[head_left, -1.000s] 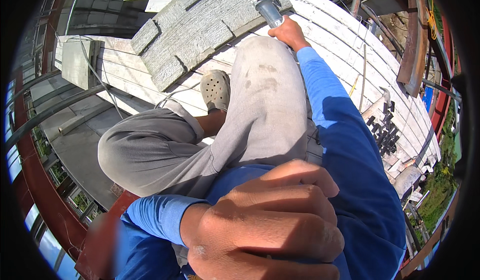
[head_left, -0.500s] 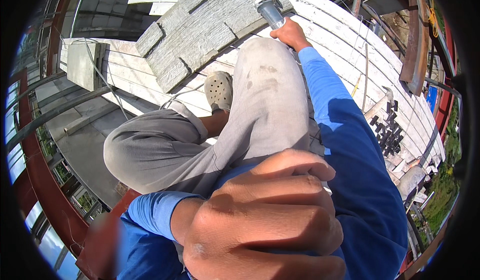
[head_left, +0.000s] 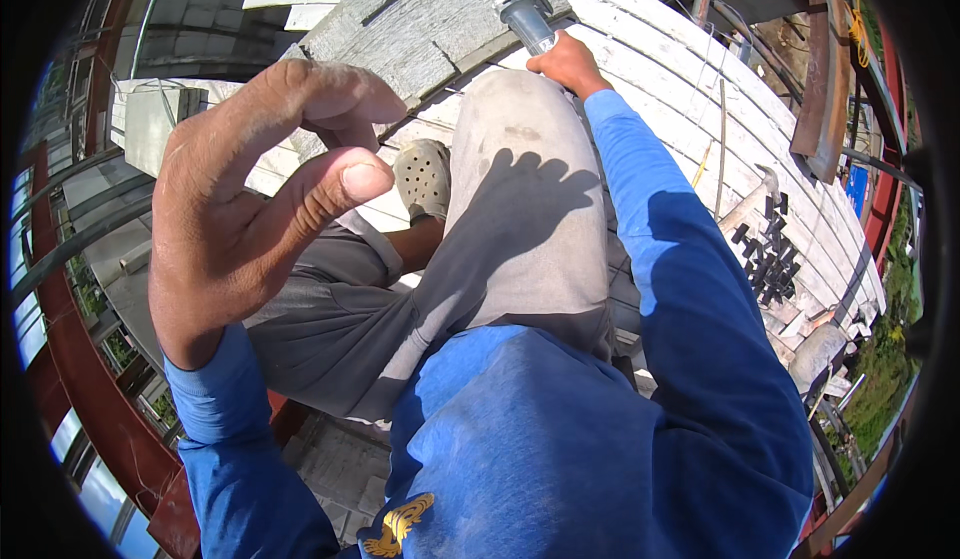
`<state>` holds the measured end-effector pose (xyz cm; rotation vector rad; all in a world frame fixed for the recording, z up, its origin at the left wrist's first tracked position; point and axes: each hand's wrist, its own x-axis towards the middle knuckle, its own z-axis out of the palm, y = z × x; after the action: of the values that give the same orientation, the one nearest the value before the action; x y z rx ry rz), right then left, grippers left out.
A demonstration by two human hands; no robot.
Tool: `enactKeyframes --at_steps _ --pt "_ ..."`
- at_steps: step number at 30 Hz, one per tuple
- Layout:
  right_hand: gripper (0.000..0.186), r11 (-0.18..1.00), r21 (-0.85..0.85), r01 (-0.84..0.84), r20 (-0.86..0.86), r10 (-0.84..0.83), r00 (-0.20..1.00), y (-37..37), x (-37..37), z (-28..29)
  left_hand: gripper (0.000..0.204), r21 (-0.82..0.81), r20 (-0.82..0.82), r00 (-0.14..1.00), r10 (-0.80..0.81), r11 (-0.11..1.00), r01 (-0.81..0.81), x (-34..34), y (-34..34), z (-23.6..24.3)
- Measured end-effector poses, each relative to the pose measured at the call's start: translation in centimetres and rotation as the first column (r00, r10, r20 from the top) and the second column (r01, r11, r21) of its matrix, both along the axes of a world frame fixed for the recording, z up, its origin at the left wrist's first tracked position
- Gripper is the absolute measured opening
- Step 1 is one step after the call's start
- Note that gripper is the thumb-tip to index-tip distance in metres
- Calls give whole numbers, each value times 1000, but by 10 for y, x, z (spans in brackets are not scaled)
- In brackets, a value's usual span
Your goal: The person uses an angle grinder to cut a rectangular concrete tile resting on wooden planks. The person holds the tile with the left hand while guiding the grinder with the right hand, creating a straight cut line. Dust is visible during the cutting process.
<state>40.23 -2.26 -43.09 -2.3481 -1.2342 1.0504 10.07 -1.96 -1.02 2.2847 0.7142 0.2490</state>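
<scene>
A bright blue long-sleeved shirt (head_left: 540, 439) covers the upper body, its cloth soft and creased. Low on the shirt's front, toward its left side, sits a golden-yellow emblem (head_left: 398, 527) of curling shapes. At the shirt's left, the left sleeve (head_left: 215, 384) ends in a plain blue cuff; at its right, the right sleeve (head_left: 640, 184) is of the same blue. Both the left hand (head_left: 240, 184) and the right hand (head_left: 567, 63) are bare.

Beyond the shirt's lower edge come loose grey trousers (head_left: 550, 249), dusty and pale over one knee, with a brownish smudge there and a thick hem at one ankle. Farthest from the shirt shows a greenish-tan clog (head_left: 423, 176), round-toed and dotted with round holes.
</scene>
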Motion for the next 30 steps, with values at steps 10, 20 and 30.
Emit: enactKeyframes --at_steps 10,20,30 --pt "87 1000 19 -15 36 14 999 6 -9 -2 63 -53 -478 828 293 932 -360 -87 84 -54" --pt "82 1000 -10 2 8 -2 1000 4 -8 5 72 -103 -530 792 303 904 -415 -103 103 -53" --pt "86 1000 -5 16 0 -16 1000 -5 -5 7 79 -34 -525 757 389 879 -476 -118 112 -39"
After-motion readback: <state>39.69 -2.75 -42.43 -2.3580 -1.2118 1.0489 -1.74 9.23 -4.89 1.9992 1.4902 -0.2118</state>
